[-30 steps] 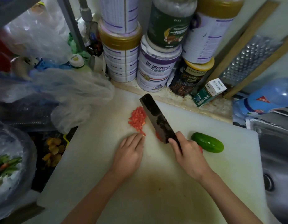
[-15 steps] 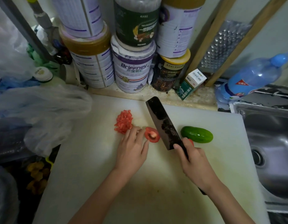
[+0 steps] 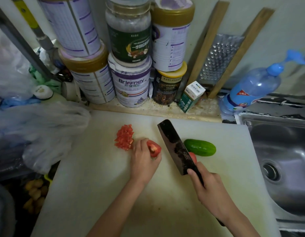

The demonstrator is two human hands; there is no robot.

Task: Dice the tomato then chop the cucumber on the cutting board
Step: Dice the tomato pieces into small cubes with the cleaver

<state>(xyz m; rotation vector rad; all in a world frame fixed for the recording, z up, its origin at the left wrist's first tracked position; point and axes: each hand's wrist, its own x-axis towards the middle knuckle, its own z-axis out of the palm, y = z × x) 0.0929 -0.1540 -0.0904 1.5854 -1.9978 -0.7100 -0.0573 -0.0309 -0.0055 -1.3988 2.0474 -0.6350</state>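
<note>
On the white cutting board (image 3: pixel 165 194), which fills the near and middle scene with a steel sink (image 3: pixel 281 161) at its right edge and stacked tins (image 3: pixel 131 82) along the far wall:

- Cleaver (image 3: pixel 175 147): dark broad blade, angled from far-left to near-right, raised or resting near board centre; cannot tell whether the edge touches the board. Right hand (image 3: pixel 208 185) is closed around the handle, forefinger up by the heel of the blade.
- Cucumber (image 3: pixel 200 147): whole, uncut, lying on its side just right of the blade. Judged firm, smooth-skinned and apt to roll; best pinned from above across its middle.
- Diced tomato pile (image 3: pixel 124 137): small red cubes heaped left of centre, far of the left hand. Wet and soft; will smear if pushed hard.
- Tomato piece (image 3: pixel 154 148): a cut section, pale core showing, at the left hand (image 3: pixel 143 159). Fingers curl over it from the left, thumb below, pinching it lightly; whether it rests on the board or is lifted clear cannot be told.
- Second tomato piece (image 3: pixel 192 156): only a red sliver shows behind the blade, touching or just beside the near end of the cucumber.

Handling judgement: tomato flesh is soft and slippery on the cut face, skin tougher. Lay cut face down, hold with curled fingertips on the skin side, well back from the edge. Dicing looks partly done; two pieces remain, cucumber not yet started.
</note>
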